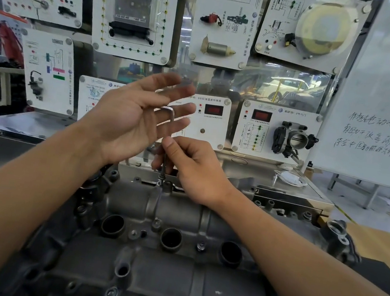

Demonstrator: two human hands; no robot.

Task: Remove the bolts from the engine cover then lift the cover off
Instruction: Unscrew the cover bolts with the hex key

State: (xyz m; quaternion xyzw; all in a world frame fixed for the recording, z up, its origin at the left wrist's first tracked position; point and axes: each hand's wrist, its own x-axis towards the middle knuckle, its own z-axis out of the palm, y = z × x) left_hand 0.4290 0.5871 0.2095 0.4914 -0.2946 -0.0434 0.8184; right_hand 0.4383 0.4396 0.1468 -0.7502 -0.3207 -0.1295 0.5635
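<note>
My right hand (193, 170) pinches the upright hex key (171, 129) on the engine cover (179, 213) at its far bolt (160, 182); my left hand (128, 118) has its fingers spread. Beyond: steel bench (11, 127), sensor panels (135, 9), whiteboard (383, 99) right.

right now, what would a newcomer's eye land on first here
The two hands at centre: the right hand pinches an L-shaped hex key standing upright in a bolt at the far edge of the engine cover, while the left hand hovers open beside the key's top. Behind them, white training panels line the back.

Right hand (193, 170) pinches an upright hex key (168, 139) seated in a bolt (160, 183) at the engine cover's (178, 221) far edge; left hand (133, 116) hovers with fingers spread.
</note>
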